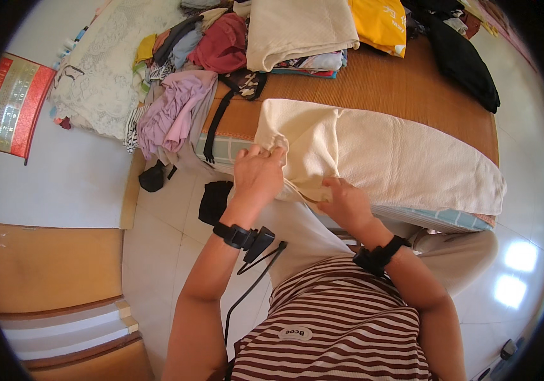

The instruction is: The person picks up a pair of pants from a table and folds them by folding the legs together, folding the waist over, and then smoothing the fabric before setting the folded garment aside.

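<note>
A cream textured cloth [410,157] lies lengthwise along the near edge of a bed with a woven mat [377,88]. My left hand [258,174] grips the cloth's left end, where the fabric bunches around the fingertips. Further right, my right hand [348,202] pinches the near edge, thumb and fingers close together. Between the two hands the fabric is creased, and one fold runs away from me. The edge held by both hands hangs just over my left thigh. The cloth's right end lies flat and overhangs the mattress side a little.
A folded beige cloth [300,33] tops a stack of folded fabrics. Left of it are heaped clothes, with a lilac garment [176,107] in front. A yellow bag [380,24] and a black garment [467,66] lie behind. A black cable [248,295] hangs beside my left forearm.
</note>
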The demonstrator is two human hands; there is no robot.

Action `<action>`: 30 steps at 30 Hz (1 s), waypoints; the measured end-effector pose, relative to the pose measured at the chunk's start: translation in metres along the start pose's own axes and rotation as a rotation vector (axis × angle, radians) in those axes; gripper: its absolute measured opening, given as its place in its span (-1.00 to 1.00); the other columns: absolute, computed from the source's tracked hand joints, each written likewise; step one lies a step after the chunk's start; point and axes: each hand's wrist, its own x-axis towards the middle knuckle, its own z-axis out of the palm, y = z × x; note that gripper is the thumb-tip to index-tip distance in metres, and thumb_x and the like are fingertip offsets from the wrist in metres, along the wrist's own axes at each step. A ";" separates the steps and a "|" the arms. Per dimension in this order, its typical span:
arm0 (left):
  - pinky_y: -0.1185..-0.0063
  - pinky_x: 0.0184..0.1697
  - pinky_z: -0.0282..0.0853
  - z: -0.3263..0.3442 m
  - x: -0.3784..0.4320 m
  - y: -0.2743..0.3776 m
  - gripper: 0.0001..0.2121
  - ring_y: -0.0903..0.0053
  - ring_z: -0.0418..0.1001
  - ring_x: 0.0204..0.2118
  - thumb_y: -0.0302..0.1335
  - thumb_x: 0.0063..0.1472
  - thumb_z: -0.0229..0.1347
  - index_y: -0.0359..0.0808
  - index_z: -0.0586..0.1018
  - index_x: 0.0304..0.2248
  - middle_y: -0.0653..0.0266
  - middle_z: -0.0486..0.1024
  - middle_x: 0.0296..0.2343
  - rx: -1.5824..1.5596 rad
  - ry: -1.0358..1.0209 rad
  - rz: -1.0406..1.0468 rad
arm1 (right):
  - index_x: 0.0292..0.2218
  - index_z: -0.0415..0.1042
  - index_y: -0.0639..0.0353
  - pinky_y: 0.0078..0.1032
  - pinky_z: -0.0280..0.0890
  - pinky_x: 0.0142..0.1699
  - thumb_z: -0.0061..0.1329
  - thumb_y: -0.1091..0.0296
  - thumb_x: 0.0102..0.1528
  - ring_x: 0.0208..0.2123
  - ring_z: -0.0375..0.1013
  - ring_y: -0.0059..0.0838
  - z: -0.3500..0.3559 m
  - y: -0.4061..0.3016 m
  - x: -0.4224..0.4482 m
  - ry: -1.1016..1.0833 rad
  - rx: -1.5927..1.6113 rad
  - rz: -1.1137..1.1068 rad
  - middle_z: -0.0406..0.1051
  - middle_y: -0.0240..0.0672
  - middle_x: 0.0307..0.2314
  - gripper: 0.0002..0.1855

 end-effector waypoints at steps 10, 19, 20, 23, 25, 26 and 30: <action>0.31 -0.32 0.42 0.035 0.028 -0.062 -0.64 0.21 0.50 -0.19 -0.43 0.04 0.14 -0.20 0.31 -0.16 0.13 0.52 -0.26 0.003 0.200 -0.488 | -0.16 0.42 0.18 -0.26 0.37 -0.26 0.00 0.40 -0.03 -0.36 0.48 -0.06 -0.015 0.006 -0.001 0.061 0.253 0.035 0.47 0.00 -0.34 -0.67; 0.34 -0.39 0.43 0.058 0.045 -0.116 -0.83 0.20 0.55 -0.44 -0.50 0.12 -0.01 -0.35 0.54 -0.30 0.04 0.58 -0.46 -0.385 0.416 -0.682 | -0.16 0.41 0.15 -0.40 0.30 -0.41 0.01 0.39 0.01 -0.59 0.38 -0.36 -0.032 0.003 -0.016 0.003 0.376 0.196 0.40 -0.16 -0.62 -0.69; 0.38 -0.43 0.44 0.057 0.049 -0.123 -0.81 0.23 0.56 -0.48 -0.51 0.13 -0.03 -0.38 0.58 -0.32 0.04 0.58 -0.47 -0.529 0.446 -0.725 | -0.17 0.41 0.15 -0.45 0.29 -0.41 0.01 0.41 0.00 -0.58 0.36 -0.43 -0.035 0.006 -0.018 0.016 0.401 0.204 0.38 -0.19 -0.61 -0.70; 0.54 -0.57 0.44 0.048 0.059 -0.146 -0.78 0.42 0.53 -0.64 -0.56 0.13 -0.07 -0.42 0.61 -0.33 0.10 0.57 -0.56 -0.809 0.462 -0.762 | -0.18 0.41 0.16 -0.52 0.28 -0.41 0.00 0.45 0.00 -0.56 0.32 -0.53 -0.048 0.018 -0.023 0.045 0.408 0.238 0.36 -0.23 -0.61 -0.71; 0.63 -0.68 0.38 0.049 0.064 -0.152 -0.77 0.55 0.48 -0.72 -0.58 0.13 -0.09 -0.49 0.59 -0.34 0.16 0.54 -0.61 -0.932 0.437 -0.790 | -0.16 0.40 0.15 -0.48 0.30 -0.41 0.00 0.44 0.02 -0.59 0.33 -0.45 -0.058 0.024 -0.026 0.126 0.370 0.192 0.36 -0.18 -0.62 -0.71; 0.62 -0.68 0.39 0.051 0.066 -0.154 -0.78 0.54 0.48 -0.72 -0.58 0.13 -0.09 -0.50 0.59 -0.35 0.15 0.54 -0.61 -0.977 0.429 -0.809 | -0.16 0.40 0.18 -0.54 0.30 -0.38 -0.01 0.46 0.02 -0.56 0.32 -0.52 -0.064 0.027 -0.029 0.125 0.422 0.206 0.37 -0.21 -0.59 -0.70; 0.60 -0.68 0.39 0.066 0.077 -0.158 -0.80 0.54 0.47 -0.72 -0.59 0.12 -0.06 -0.51 0.58 -0.37 0.17 0.53 -0.63 -1.024 0.377 -0.831 | -0.15 0.43 0.24 -0.63 0.29 -0.31 -0.02 0.50 0.03 -0.46 0.33 -0.63 -0.090 0.031 -0.060 0.088 0.471 0.268 0.41 -0.32 -0.51 -0.70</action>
